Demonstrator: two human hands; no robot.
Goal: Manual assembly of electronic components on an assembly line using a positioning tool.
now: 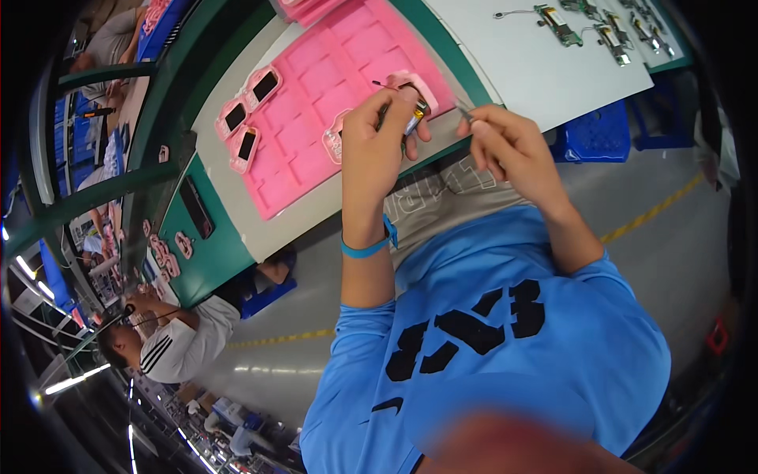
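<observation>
At the far left, a co-worker in a white top [189,340] sits by a green table [221,251] that holds a black slab [197,207] and several small pink cases. Next comes your workbench [219,170], with a pink tray [304,178] on it; three pink cases with dark screens [245,148] are grouped at the tray's left end. Your left hand [379,130] is over the tray's right part, fingers curled around a small circuit board [415,118] with a shiny battery; the board lies at your fingertips, on the side facing your other hand. Just right of it, your right hand [505,142] pinches a thin grey tool [464,113] between thumb and fingers, its tip pointing toward the board, with a gap between.

Your left hand covers part of the board and part of a pink case [335,139] left of your wrist. Another pink shell [410,79] shows behind your fingers; whether they touch it is hard to tell. The tool is too small to identify. The tray's far end is cut off at the top.

The bench's front edge slants up from lower left, passing close beneath your hands. Bare pink squares of tray lie left of your left hand. Beyond your right hand, a white sheet [513,67] has bare room before more boards [557,26] near its far side.
</observation>
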